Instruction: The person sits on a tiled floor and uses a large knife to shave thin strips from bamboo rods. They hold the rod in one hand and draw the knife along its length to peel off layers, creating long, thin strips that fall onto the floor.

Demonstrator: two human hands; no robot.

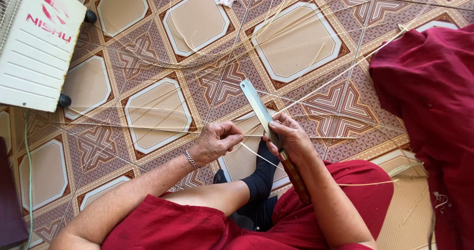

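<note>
Splitting of a thin bamboo strip (256,153) under way, judging by the pose: right hand (291,139) closed in a grip around a broad-bladed knife (260,113) with wooden handle, left hand (215,141) pinching the strip just beside the blade, above the tiled floor (158,112). Next move likely needs steady tension and a shallow blade angle.

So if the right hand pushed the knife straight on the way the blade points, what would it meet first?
The right hand holds a knife pointing up-left across the floor. Past the tip, the first things are thin pale strips crossing the patterned tile floor. Nothing solid shows beyond, though the blade's height above them is unclear.
</note>
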